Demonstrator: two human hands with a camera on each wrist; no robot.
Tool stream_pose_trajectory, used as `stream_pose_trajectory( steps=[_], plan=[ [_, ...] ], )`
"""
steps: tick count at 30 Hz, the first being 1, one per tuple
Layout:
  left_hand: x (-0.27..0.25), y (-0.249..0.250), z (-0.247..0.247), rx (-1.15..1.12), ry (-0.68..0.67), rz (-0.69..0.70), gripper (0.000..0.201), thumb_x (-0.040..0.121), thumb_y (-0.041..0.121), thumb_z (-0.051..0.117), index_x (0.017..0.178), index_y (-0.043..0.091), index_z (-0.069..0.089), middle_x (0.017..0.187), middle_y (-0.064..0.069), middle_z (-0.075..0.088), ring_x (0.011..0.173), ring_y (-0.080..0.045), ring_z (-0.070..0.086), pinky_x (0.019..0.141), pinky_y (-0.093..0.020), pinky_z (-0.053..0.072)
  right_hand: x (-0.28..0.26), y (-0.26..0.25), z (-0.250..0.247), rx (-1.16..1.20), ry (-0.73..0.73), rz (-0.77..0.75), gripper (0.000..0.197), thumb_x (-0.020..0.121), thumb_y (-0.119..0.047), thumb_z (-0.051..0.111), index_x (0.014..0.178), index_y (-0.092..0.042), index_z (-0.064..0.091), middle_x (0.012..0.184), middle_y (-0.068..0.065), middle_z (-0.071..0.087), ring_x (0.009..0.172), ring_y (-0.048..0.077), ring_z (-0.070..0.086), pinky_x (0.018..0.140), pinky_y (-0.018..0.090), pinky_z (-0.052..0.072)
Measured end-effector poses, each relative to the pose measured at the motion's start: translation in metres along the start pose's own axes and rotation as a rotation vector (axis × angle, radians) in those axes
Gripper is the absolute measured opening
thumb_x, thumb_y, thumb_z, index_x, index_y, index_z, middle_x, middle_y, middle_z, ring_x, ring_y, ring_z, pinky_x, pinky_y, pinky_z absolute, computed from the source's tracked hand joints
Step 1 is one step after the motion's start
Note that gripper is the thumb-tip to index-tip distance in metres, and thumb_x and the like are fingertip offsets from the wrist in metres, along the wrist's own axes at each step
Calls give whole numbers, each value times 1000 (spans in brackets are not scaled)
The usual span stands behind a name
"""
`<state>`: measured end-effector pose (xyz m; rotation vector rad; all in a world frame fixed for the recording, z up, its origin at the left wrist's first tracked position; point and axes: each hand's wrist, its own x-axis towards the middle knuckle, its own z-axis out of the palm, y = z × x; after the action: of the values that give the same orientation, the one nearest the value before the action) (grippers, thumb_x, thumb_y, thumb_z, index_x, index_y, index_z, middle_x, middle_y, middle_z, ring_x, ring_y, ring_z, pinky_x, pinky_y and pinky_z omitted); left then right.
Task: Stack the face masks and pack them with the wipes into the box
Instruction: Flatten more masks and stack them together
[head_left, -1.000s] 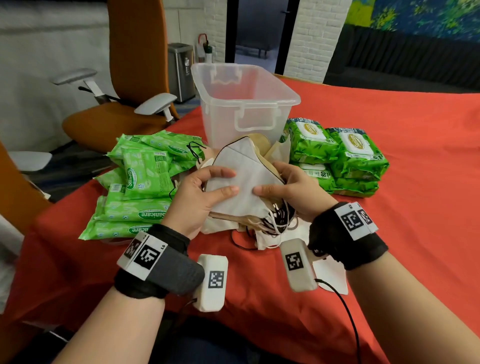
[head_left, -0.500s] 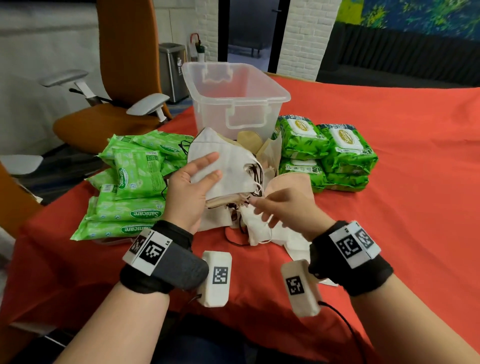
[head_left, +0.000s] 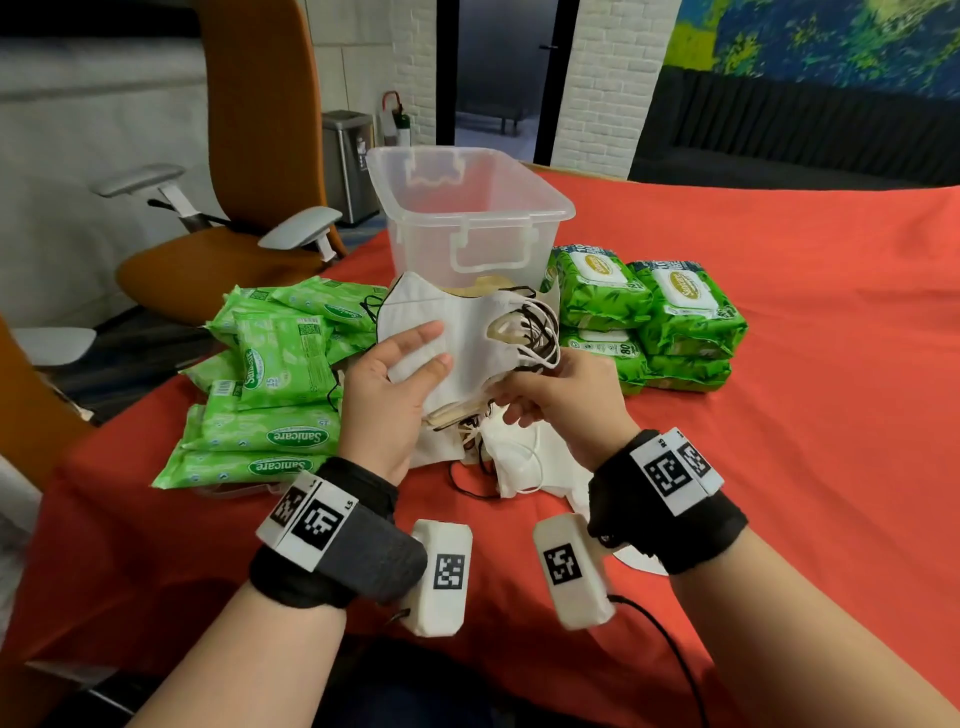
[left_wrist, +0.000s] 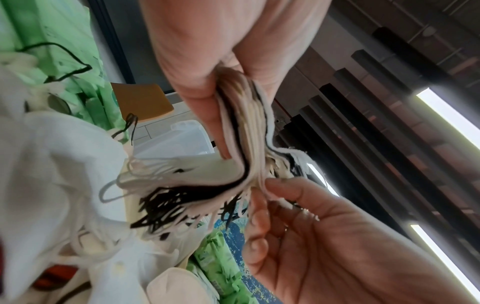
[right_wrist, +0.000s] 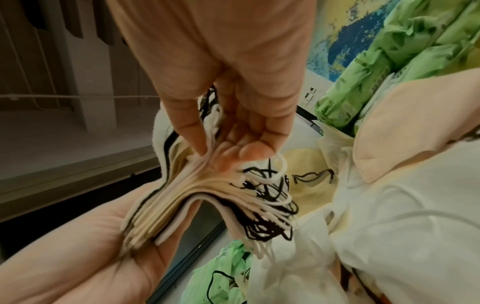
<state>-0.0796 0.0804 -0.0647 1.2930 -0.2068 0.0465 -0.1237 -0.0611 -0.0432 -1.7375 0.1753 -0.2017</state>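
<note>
The left hand (head_left: 379, 400) grips a stack of folded face masks (head_left: 467, 338), thumb under it and fingers (head_left: 415, 335) laid flat on the top white mask, palm turned rightward at frame centre. The right hand (head_left: 566, 395) pinches the stack's lower right edge, where the ear loops (head_left: 535, 338) bunch, between thumb and curled fingers. The stack is lifted above the loose masks (head_left: 519, 457) on the red table (head_left: 779, 415), in front of the clear plastic box (head_left: 467, 213), between the flat wipe packs (head_left: 270, 395) at left and the thicker wipe packs (head_left: 649, 317) at right.
</note>
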Motion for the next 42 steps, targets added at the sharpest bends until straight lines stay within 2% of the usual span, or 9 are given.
stream_pose_trajectory(
  steps=[7, 12, 18, 25, 30, 33, 35, 38, 42],
  plan=[
    [0, 1, -8, 73, 14, 35, 31, 82, -2, 64, 91, 27, 65, 99, 18, 64, 95, 7, 58, 95, -18, 43, 5, 8, -20, -356, 214, -94, 22, 75, -7, 57, 61, -24, 58, 49, -3, 59, 44, 10, 57, 52, 25, 43],
    [0, 2, -9, 116, -23, 49, 32, 83, -2, 63, 90, 30, 65, 101, 19, 63, 93, 16, 56, 90, -9, 43, 2, 9, -27, -668, 371, -413, 24, 82, 9, 46, 79, -9, 61, 75, 5, 53, 68, 28, 53, 62, 28, 28],
    [3, 6, -15, 101, -54, 64, 32, 83, -4, 60, 93, 26, 65, 102, 18, 63, 91, 21, 55, 78, 0, 41, 8, 13, -45, -728, 285, -259, 21, 87, 4, 41, 103, -2, 54, 98, 15, 59, 91, 33, 54, 66, 29, 25],
    [-1, 12, -13, 60, -176, 24, 25, 75, -1, 68, 83, 23, 68, 83, 17, 71, 88, 7, 62, 82, -12, 48, 8, -11, -27, -510, -93, -131, 84, 56, -61, 66, 129, -59, 24, 140, -23, 38, 128, 10, 40, 108, 39, 29],
    [-2, 14, -21, 10, -216, -9, 15, 58, 15, 72, 69, 24, 74, 77, 14, 72, 84, -2, 64, 90, -24, 49, 12, -12, -16, -218, -291, -82, 61, 79, 8, 62, 131, -17, 43, 108, 2, 57, 90, 7, 58, 83, 22, 50],
    [1, 11, -26, 45, -192, 23, 19, 64, 5, 71, 76, 20, 70, 73, 15, 71, 79, 4, 63, 80, -13, 49, 8, -15, -17, -321, -299, -111, 48, 80, 11, 59, 114, -22, 50, 81, -1, 60, 60, -1, 55, 57, 9, 46],
    [6, 8, -30, 45, -154, 34, 23, 68, -2, 70, 75, 20, 69, 73, 15, 72, 78, 4, 63, 77, -12, 50, 6, -13, -19, -460, -284, -95, 42, 77, 5, 60, 103, -26, 54, 67, -6, 56, 46, -2, 49, 51, 15, 43],
    [8, 6, -30, 99, -166, 61, 26, 70, -5, 69, 76, 20, 69, 72, 17, 71, 78, 6, 63, 78, -11, 49, 7, -6, -23, -515, -273, -22, 31, 59, -24, 65, 87, -37, 60, 82, 6, 64, 74, 25, 62, 73, 46, 50],
    [8, 2, -26, 118, -183, 61, 26, 71, -7, 69, 79, 18, 67, 72, 18, 71, 78, 7, 63, 80, -11, 49, 15, 9, -33, -377, -297, 59, 51, 52, -32, 64, 101, -19, 64, 101, 27, 62, 91, 47, 58, 83, 69, 44]
  ],
)
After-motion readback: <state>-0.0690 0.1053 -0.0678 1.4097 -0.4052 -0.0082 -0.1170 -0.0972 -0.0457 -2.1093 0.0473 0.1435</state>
